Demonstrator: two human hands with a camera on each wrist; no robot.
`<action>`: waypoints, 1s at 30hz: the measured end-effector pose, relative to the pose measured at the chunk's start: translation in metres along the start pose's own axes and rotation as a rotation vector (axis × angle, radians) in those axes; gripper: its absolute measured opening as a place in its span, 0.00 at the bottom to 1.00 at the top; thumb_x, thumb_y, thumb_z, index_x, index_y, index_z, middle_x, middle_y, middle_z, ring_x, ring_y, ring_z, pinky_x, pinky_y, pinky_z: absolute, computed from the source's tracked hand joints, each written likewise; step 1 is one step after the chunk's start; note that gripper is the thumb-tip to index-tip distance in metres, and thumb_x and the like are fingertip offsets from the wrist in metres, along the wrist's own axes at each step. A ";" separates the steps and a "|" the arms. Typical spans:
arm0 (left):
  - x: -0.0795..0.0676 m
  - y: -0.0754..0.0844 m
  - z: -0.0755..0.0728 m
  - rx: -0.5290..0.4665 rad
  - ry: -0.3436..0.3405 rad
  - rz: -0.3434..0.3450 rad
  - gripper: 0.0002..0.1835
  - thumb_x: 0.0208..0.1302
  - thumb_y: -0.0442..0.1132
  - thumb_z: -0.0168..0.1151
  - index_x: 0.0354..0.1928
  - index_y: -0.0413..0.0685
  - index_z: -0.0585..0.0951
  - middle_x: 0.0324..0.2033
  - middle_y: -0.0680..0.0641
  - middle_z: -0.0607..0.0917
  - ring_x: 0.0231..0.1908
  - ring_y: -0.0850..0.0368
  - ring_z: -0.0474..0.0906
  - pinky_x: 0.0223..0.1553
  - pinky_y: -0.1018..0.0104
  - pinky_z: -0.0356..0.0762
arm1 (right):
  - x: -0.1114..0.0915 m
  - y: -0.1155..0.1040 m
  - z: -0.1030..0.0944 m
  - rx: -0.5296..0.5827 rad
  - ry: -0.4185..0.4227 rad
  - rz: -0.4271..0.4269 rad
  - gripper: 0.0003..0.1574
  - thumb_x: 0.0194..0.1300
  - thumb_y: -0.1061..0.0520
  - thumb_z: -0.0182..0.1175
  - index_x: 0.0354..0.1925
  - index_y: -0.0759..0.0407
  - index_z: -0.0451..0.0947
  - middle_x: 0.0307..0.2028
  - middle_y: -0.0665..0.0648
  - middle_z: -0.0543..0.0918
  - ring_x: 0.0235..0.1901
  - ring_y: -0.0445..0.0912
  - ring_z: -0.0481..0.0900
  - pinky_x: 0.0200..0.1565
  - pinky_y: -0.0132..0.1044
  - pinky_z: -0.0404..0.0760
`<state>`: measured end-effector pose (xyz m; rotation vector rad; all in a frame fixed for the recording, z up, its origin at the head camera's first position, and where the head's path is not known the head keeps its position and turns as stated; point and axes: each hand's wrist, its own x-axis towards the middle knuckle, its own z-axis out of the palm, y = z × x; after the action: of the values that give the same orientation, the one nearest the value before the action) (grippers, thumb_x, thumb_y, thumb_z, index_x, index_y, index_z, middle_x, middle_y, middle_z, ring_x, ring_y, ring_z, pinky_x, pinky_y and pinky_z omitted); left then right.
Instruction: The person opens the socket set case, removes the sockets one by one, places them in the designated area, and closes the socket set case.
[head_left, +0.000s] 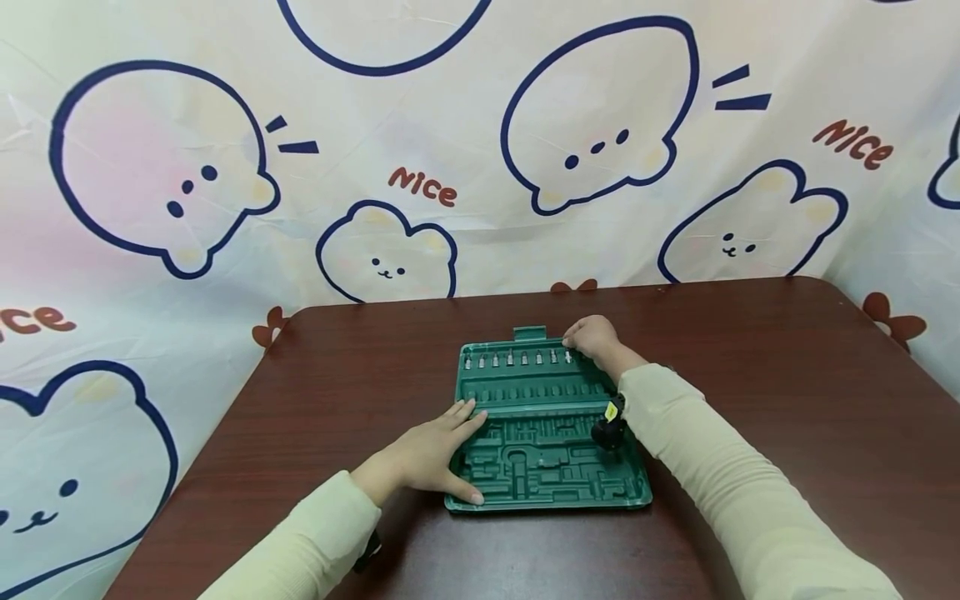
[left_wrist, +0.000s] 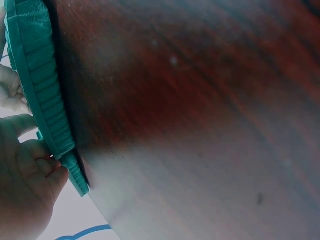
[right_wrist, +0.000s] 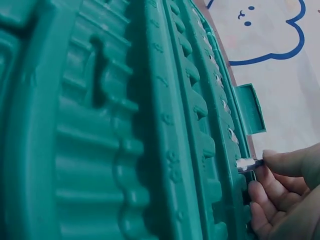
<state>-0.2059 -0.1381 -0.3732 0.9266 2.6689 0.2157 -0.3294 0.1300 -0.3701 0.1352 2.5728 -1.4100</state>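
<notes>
A green plastic tool case [head_left: 551,408] lies opened flat on the table, its moulded slots facing up. Along the far part of the case runs a row of small silver metal bits [head_left: 510,358]. My right hand [head_left: 597,340] is at the right end of that row. Between thumb and fingertips it pinches a small metal bit [right_wrist: 246,165], whose silver end sits at a slot in the right wrist view. My left hand [head_left: 423,454] rests on the case's left edge, fingers spread over the rim and thumb near the front corner.
The brown wooden table [head_left: 360,358] extends around the case on all sides. A green latch tab [head_left: 529,333] juts from the case's far edge. Behind the table hangs a pale cartoon-print cloth [head_left: 480,242]. A black wrist camera [head_left: 609,429] hangs over the case's right side.
</notes>
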 end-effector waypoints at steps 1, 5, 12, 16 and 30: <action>0.000 0.000 0.000 0.000 0.001 0.003 0.57 0.36 0.73 0.54 0.66 0.52 0.47 0.65 0.46 0.44 0.63 0.52 0.38 0.53 0.52 0.58 | 0.000 0.000 0.000 -0.001 -0.002 -0.002 0.12 0.61 0.62 0.51 0.42 0.67 0.75 0.44 0.64 0.72 0.42 0.55 0.70 0.39 0.45 0.71; 0.001 0.000 0.001 0.006 0.002 0.006 0.57 0.36 0.73 0.53 0.67 0.52 0.47 0.65 0.46 0.44 0.63 0.52 0.38 0.53 0.52 0.57 | -0.002 0.001 -0.002 -0.031 -0.018 -0.023 0.12 0.62 0.62 0.50 0.40 0.67 0.75 0.45 0.64 0.72 0.42 0.55 0.69 0.40 0.45 0.70; 0.002 0.001 -0.001 0.009 -0.006 0.009 0.57 0.36 0.73 0.54 0.67 0.53 0.47 0.65 0.46 0.44 0.63 0.52 0.38 0.53 0.52 0.58 | -0.002 0.004 -0.006 0.014 0.014 -0.017 0.11 0.64 0.60 0.48 0.40 0.66 0.73 0.45 0.63 0.70 0.42 0.54 0.68 0.39 0.44 0.70; 0.001 0.001 -0.003 0.006 -0.005 0.010 0.57 0.36 0.72 0.55 0.67 0.53 0.46 0.65 0.46 0.44 0.63 0.52 0.38 0.53 0.52 0.57 | -0.003 0.002 -0.011 0.136 0.048 -0.018 0.13 0.65 0.58 0.46 0.43 0.65 0.71 0.44 0.62 0.69 0.42 0.53 0.67 0.40 0.43 0.68; -0.001 -0.001 -0.001 -0.013 -0.003 0.022 0.56 0.37 0.71 0.55 0.66 0.51 0.47 0.65 0.45 0.44 0.63 0.51 0.38 0.53 0.51 0.58 | -0.026 0.021 -0.053 0.168 0.007 -0.052 0.20 0.65 0.55 0.47 0.50 0.68 0.67 0.47 0.64 0.68 0.48 0.57 0.66 0.48 0.49 0.65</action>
<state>-0.2064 -0.1391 -0.3721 0.9513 2.6531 0.2363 -0.3070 0.1863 -0.3539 0.0987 2.4776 -1.6460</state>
